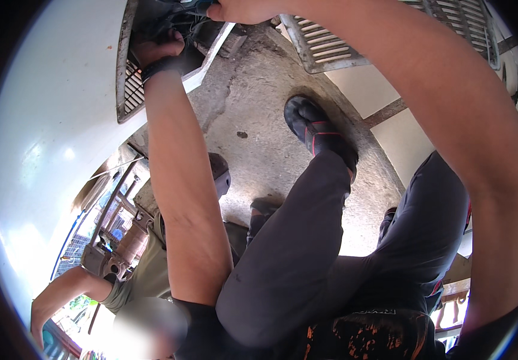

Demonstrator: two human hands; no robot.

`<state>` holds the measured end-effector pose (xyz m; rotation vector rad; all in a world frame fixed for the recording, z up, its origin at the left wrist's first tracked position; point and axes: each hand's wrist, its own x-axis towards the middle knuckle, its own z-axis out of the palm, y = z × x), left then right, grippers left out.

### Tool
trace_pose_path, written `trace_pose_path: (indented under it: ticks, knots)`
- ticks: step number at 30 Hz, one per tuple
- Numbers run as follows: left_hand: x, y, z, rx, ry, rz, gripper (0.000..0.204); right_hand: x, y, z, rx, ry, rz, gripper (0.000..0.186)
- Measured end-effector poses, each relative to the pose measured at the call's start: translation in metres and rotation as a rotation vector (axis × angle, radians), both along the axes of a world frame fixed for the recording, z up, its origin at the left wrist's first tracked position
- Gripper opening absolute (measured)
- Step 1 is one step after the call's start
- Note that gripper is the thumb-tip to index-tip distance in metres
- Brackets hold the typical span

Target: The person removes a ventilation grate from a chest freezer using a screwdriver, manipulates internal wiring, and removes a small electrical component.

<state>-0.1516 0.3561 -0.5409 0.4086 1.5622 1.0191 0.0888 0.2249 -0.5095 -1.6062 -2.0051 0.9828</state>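
My left hand (160, 48), with a dark band at its wrist, reaches into an opening in a large white casing (55, 114). Its fingers are curled among dark wires (196, 27), and whatever they grip is hidden. My right hand (247, 9) comes across the top from the right and is partly cut off by the upper edge. Its fingers are bent together beside a dark part (202, 7) at the opening; what they hold cannot be made out. A slatted vent (132, 90) lies along the opening's near side.
A slatted metal grille (325, 45) lies at the upper right, by pale tiles (361, 93). My dark shoe (313, 123) rests on the concrete floor (241, 102). Close at lower left is another person in an olive shirt (151, 261). A worn black seat (367, 336) with orange patches is below me.
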Motion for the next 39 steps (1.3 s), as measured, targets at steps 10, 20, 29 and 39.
trace_pose_path:
  ticks: [10,20,29,39]
  knots:
    - [-0.031,0.022,-0.020,0.215,0.071,-0.230,0.030,0.000,-0.007,0.008,0.059,0.036,-0.002,0.043]
    - [-0.041,0.030,-0.020,0.177,0.015,-0.170,0.037,-0.047,-0.022,0.012,-0.559,0.766,-0.332,0.051]
    - [0.009,0.009,-0.012,0.057,-0.004,-0.070,0.038,-0.013,0.003,-0.014,-0.208,0.388,-0.088,0.048]
    - [-0.026,0.018,-0.016,0.134,0.047,-0.075,0.034,-0.018,-0.004,-0.006,-0.343,0.504,-0.085,0.044]
